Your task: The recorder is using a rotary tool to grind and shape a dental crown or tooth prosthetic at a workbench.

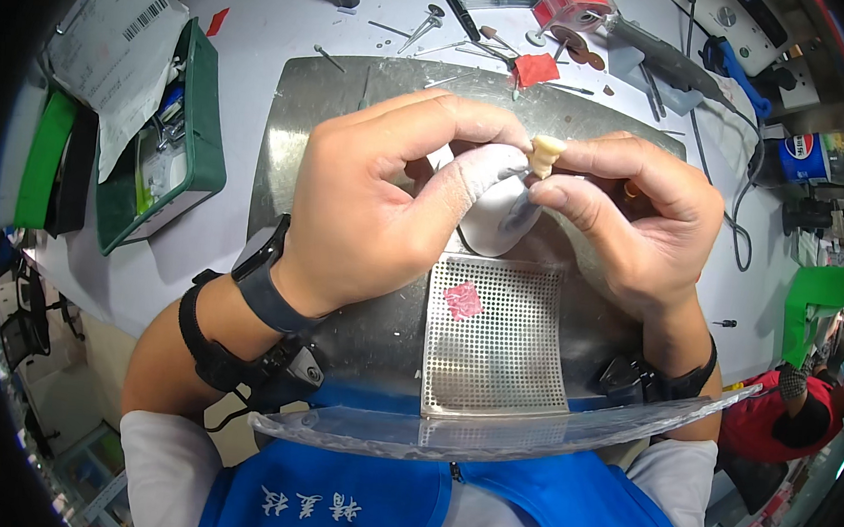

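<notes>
Cream-coloured cast [546, 155] pinched by right hand [631, 219] fingertips, above the steel tray [356, 92]. Left hand [387, 202] closed on a thin tool [511, 174] — tip at the cast. Trimming appears underway; little debris shows — pink scrap [462, 301] on the perforated plate [493, 366].

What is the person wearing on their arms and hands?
Both hands are bare, with no gloves. The left hand has a dark smartwatch at the wrist and a black strap with a small device further up the forearm. The right hand has a similar black strap on its wrist. Short white sleeves cover the upper arms, under a blue apron.
</notes>
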The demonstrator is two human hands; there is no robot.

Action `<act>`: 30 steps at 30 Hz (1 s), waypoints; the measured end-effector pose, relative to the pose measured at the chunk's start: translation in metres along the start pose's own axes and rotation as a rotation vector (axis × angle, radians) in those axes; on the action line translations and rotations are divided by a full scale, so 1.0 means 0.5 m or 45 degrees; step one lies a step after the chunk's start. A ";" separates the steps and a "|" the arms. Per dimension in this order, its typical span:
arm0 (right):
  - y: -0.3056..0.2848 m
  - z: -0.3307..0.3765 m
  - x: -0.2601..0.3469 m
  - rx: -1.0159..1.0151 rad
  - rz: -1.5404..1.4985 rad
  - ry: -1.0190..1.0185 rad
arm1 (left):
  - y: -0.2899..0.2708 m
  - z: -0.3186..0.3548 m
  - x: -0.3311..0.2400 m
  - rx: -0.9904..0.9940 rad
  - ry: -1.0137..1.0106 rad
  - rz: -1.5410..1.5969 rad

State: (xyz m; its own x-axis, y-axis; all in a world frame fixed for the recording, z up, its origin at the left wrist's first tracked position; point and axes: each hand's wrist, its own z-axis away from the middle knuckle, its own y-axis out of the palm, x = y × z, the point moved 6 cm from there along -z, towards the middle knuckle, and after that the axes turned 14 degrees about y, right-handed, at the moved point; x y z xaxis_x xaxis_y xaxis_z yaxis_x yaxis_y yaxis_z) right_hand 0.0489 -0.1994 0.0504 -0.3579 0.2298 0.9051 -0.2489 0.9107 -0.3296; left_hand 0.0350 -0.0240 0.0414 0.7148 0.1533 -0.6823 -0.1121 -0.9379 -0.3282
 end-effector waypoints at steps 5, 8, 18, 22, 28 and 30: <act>-0.001 0.000 0.021 -0.049 0.022 0.044 | 0.014 0.010 0.019 0.029 -0.075 0.258; 0.003 0.001 0.015 -0.027 0.071 -0.171 | 0.020 0.009 0.030 -0.042 -0.091 0.349; -0.003 0.012 0.044 -0.050 0.267 -0.233 | 0.032 0.018 0.042 -0.020 -0.154 0.470; -0.005 0.014 0.039 -0.073 0.303 -0.272 | 0.036 0.022 0.047 -0.018 -0.203 0.556; -0.003 0.010 0.023 -0.248 0.238 -0.369 | 0.041 0.018 0.046 -0.011 -0.210 0.579; -0.006 0.012 0.030 -0.259 0.226 -0.396 | 0.040 0.017 0.047 -0.013 -0.201 0.583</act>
State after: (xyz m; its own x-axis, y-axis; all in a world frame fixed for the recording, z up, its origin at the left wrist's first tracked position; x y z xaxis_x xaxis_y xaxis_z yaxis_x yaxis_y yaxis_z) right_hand 0.0390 -0.2005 0.0637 -0.6423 0.3032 0.7039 0.0132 0.9227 -0.3854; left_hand 0.0436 -0.0366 0.0134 0.4798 -0.2316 -0.8463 -0.3836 -0.9228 0.0350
